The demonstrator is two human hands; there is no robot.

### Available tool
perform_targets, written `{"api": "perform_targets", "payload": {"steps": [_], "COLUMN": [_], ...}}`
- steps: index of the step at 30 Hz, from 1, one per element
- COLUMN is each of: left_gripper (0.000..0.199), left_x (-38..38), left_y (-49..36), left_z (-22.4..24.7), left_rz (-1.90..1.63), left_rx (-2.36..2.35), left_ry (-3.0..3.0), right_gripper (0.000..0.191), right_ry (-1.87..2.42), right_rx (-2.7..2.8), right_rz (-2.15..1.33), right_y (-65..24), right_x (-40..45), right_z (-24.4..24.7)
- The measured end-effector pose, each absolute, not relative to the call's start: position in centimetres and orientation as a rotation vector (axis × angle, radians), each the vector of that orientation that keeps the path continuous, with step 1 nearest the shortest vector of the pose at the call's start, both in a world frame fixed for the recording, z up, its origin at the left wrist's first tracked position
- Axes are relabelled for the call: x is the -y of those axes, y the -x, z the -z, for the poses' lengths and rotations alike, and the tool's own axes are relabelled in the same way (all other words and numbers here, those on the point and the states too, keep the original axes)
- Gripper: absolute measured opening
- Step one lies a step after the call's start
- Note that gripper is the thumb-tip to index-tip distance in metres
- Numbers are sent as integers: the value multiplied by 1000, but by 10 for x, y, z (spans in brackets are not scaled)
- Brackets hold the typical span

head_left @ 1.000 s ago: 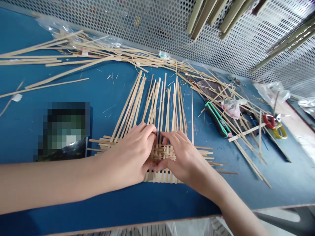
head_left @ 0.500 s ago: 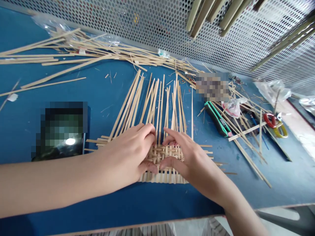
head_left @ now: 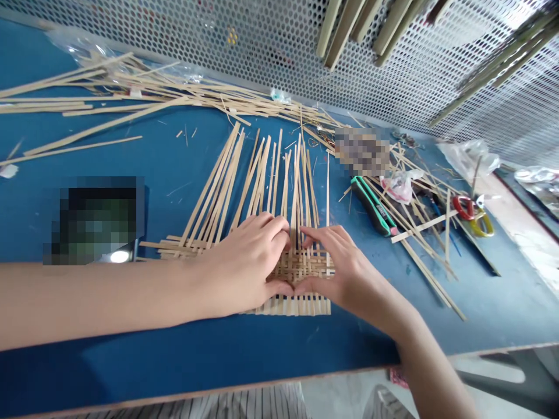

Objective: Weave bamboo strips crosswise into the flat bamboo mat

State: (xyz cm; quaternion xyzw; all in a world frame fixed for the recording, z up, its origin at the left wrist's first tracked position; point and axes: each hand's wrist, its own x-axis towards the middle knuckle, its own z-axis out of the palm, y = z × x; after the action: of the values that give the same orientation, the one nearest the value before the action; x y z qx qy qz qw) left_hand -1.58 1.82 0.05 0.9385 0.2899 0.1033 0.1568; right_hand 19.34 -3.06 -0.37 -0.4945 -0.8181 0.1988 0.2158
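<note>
A partly woven bamboo mat (head_left: 301, 267) lies flat near the table's front edge, its long upright strips (head_left: 213, 186) fanning out at the far side. My left hand (head_left: 248, 262) rests over the mat's middle, fingers curled on the weave and thumb at its near side. On the right part, my right hand (head_left: 345, 262) grips the weave between bent fingers and thumb. Both thumb tips nearly meet on the mat. Strip ends (head_left: 170, 247) stick out at the left, and my hands hide much of the weaving.
A blurred-out dark screen (head_left: 98, 224) lies at the left. Loose bamboo strips (head_left: 209, 96) spread along the back, by a perforated metal panel (head_left: 262, 35). A green utility knife (head_left: 373, 206), red-and-yellow-handled scissors (head_left: 474, 215) and plastic bags (head_left: 469, 160) lie at the right.
The view has shifted slightly, so the table appears further left. Both hands have moved a little to the right along the mat, and their thumbs are closer together.
</note>
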Motion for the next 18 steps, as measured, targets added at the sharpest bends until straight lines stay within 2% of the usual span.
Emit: {"api": "perform_targets", "payload": {"steps": [5,10,18], "left_gripper": [45,33,26], "left_x": [-15,-12,-10], "left_y": [14,12,11], "left_z": [5,7,10], "left_rz": [-311,-350,-384], "left_rx": [-872,-893,-905], "left_ry": [-2687,-2625,-2534], "right_gripper": [57,47,48], "right_ry": [1372,1354,1404], "right_rx": [2264,2280,2264], "right_rz": [-566,-509,-562], "right_y": [-191,-190,-188], "right_x": [31,33,30], "right_z": [4,3,5]}}
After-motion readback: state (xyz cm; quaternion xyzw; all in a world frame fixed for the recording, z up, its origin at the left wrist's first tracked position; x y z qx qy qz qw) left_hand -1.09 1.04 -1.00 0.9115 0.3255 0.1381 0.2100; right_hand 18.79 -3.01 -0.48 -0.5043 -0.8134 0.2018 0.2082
